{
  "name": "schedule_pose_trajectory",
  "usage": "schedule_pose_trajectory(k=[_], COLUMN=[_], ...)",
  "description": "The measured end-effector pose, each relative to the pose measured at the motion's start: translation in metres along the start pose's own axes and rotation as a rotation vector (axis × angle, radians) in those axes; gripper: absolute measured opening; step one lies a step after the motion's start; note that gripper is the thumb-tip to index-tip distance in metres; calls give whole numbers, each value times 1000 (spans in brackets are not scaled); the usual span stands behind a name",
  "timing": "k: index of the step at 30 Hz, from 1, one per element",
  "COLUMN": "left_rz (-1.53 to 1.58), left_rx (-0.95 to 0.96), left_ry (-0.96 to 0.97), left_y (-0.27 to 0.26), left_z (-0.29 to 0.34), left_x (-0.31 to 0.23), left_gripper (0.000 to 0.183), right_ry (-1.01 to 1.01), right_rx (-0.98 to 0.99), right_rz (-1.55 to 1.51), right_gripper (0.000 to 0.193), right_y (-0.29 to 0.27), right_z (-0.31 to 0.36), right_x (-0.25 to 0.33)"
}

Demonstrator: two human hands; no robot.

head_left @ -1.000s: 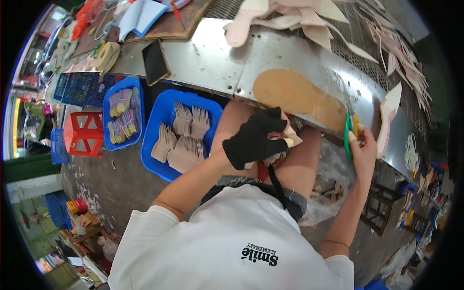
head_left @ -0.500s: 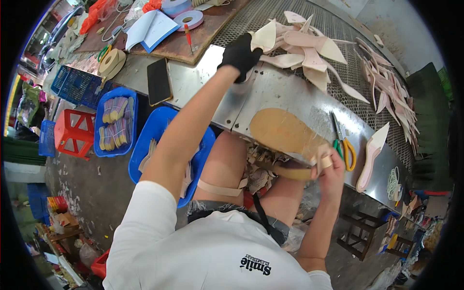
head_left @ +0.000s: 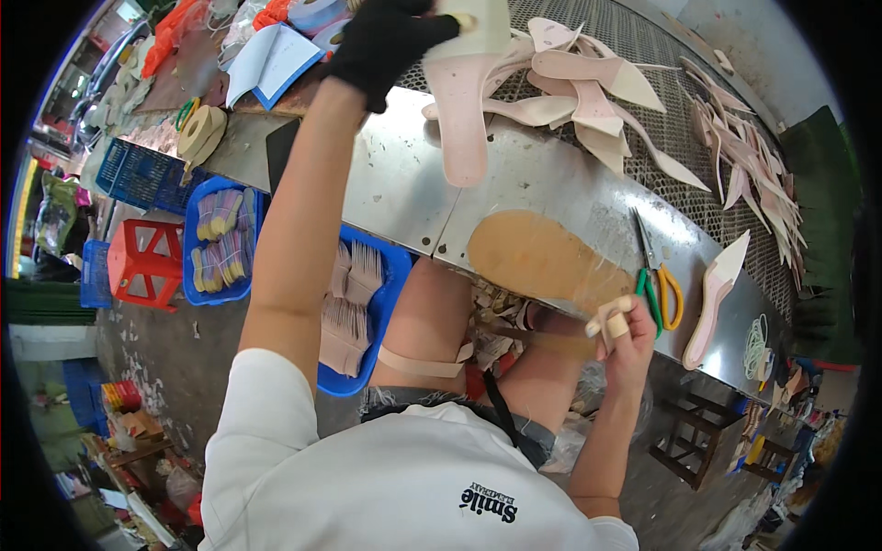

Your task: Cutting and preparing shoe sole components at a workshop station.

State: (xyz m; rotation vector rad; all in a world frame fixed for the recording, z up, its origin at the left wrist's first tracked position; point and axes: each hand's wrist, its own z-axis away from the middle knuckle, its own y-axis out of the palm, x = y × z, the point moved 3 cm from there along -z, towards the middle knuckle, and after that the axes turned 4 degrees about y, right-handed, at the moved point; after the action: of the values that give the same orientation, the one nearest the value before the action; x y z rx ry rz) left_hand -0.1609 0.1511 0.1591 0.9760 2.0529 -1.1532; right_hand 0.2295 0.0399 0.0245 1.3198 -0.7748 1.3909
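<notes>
My left hand [head_left: 390, 46], in a black glove with a bare thumb tip, is raised over the far side of the metal worktop. It grips a pale pink shoe insole [head_left: 462, 129] by its cream toe end, the rounded heel pointing toward me. My right hand [head_left: 627, 332] is by the worktop's near edge, fingers curled together with beige wraps on some of them. Whether it holds anything is unclear; a blurred tan strip [head_left: 542, 340] runs close to it over my thigh. Beside it lies a tan sole-shaped patch [head_left: 537, 257] on the metal.
Scissors [head_left: 657, 285] with green and orange handles and another insole [head_left: 715, 303] lie at the right. Insoles are piled [head_left: 588, 83] on the mesh at the back. Blue baskets [head_left: 390, 275] of bundled pieces stand at the left, near a red stool [head_left: 145, 262].
My left hand has lifted an insole from the pile and brought it up and left. My right hand has stayed near the same spot, while the tan strip beside it has dropped slightly.
</notes>
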Motion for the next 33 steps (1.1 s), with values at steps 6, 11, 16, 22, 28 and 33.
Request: schedule_pose_trajectory(k=[6, 11, 16, 22, 28, 33], left_rz=[162, 482, 243, -531, -467, -426], left_rx=[-286, -424, -392, 218, 182, 76], left_ry=[71, -217, 22, 240, 144, 198], left_y=[39, 89, 80, 110, 116, 123], left_z=[101, 160, 162, 145, 163, 162], left_x=[-24, -33, -50, -28, -28, -27], left_gripper=[19, 9, 41, 45, 29, 27], right_ry=[-90, 15, -454, -499, -206, -202], right_rx=[47, 118, 151, 131, -65, -53], right_rz=[85, 405, 906, 1089, 352, 347], right_gripper=[21, 12, 13, 12, 10, 15], right_y=[48, 65, 26, 11, 12, 59], right_z=[-9, -8, -19, -25, -25, -54], right_x=[33, 25, 41, 36, 39, 37])
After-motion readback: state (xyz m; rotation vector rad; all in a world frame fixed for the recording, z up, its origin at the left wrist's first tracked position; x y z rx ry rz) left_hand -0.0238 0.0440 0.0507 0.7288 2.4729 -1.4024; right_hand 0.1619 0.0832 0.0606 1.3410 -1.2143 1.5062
